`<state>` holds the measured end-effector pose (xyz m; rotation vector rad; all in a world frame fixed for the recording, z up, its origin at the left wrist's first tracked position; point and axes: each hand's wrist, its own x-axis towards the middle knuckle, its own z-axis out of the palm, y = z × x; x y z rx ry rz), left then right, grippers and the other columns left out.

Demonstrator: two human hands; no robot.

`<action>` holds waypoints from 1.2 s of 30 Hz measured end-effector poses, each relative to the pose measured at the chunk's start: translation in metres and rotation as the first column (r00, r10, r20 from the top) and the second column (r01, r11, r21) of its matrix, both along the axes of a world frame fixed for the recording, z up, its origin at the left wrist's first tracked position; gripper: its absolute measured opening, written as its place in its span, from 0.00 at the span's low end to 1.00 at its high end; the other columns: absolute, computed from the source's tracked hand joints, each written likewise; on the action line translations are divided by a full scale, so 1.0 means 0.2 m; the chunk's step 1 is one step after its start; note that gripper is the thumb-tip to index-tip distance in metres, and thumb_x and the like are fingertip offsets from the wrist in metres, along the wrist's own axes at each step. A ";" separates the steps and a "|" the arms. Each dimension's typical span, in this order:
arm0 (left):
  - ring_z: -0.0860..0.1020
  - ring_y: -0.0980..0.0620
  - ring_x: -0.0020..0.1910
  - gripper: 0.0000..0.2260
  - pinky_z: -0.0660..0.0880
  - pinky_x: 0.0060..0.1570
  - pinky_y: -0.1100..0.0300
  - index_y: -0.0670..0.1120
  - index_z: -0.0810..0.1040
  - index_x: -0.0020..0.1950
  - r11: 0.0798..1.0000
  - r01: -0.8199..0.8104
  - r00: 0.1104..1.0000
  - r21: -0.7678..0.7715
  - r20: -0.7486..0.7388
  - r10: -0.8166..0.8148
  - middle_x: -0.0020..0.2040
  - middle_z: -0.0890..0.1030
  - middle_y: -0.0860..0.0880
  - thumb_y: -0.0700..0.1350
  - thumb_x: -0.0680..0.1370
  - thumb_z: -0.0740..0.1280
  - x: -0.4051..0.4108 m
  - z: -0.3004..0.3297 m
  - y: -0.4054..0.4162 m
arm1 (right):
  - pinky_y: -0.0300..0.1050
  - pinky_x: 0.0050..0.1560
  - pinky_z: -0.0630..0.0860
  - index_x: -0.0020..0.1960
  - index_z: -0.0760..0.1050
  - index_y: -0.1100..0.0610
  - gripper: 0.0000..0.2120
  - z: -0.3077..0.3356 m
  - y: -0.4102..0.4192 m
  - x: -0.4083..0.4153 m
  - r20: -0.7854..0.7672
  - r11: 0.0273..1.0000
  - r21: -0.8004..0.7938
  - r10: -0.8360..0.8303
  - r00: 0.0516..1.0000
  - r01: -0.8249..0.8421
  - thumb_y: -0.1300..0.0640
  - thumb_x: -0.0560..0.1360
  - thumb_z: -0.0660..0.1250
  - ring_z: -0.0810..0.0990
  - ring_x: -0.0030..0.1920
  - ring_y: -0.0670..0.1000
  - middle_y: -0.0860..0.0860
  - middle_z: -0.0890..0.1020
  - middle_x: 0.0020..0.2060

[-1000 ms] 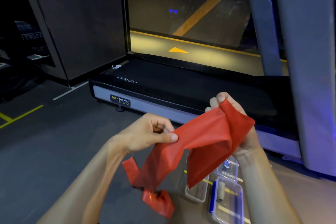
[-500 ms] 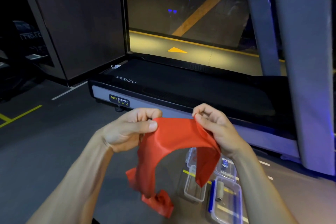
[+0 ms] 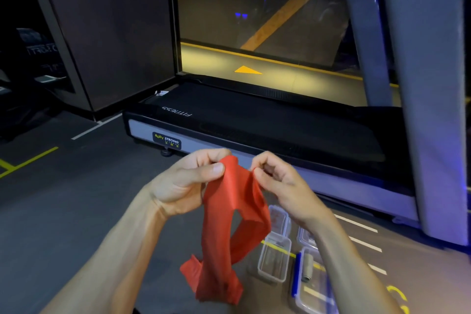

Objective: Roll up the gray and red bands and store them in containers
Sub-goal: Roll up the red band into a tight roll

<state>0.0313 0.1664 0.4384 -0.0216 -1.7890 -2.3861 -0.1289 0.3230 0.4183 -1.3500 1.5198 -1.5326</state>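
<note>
Dark matte gym floor (image 3: 63, 211); thin, glossy red elastic band (image 3: 229, 224) pinched at top by left hand (image 3: 183, 183) and right hand (image 3: 283, 186), draped in loose folds beside clear rectangular plastic containers (image 3: 274, 260).

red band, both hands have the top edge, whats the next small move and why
Probably start curling the pinched end over itself. The left hand and right hand pinch the red band close together at its top, and the rest hangs loose and unrolled toward the floor, beside the clear containers.
</note>
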 end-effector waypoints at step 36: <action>0.81 0.54 0.39 0.04 0.76 0.45 0.63 0.47 0.83 0.41 0.860 -0.025 0.993 -0.510 0.090 0.082 0.39 0.85 0.46 0.41 0.73 0.76 -0.09 -0.06 0.04 | 0.49 0.43 0.64 0.50 0.73 0.56 0.05 0.15 0.06 -0.08 0.545 0.942 -0.327 0.253 0.800 -0.075 0.59 0.78 0.69 0.71 0.34 0.46 0.49 0.74 0.36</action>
